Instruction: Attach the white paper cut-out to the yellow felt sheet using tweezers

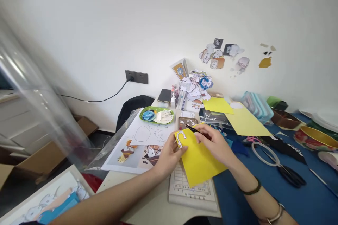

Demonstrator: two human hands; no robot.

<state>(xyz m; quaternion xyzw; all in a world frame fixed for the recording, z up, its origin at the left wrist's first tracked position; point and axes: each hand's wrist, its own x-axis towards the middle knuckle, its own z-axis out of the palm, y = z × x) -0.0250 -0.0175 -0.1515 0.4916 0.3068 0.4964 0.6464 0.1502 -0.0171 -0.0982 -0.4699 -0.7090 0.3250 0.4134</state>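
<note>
My left hand (169, 154) pinches the edge of a yellow sheet (202, 161) with its thumb on top. On the sheet's upper left corner lies a small curved white cut-out (180, 138) with a dark outline, close to my left thumb. My right hand (211, 140) grips a slim black pointed tool (194, 129); I cannot tell whether it is a pen or tweezers. Its tip points left, above the sheet's top edge near the cut-out. Beneath the sheet is a printed keyboard-like pad (191, 197), partly covered.
A green tray (156, 108) holds blue and white pieces beside outlined drawings (142, 134). Black-handled scissors (292, 175) lie on the blue surface at right, near a patterned bowl (317, 139). Yellow sheets (246, 116), paper figures (195, 91) and a phone-like slab (164, 95) stand farther back.
</note>
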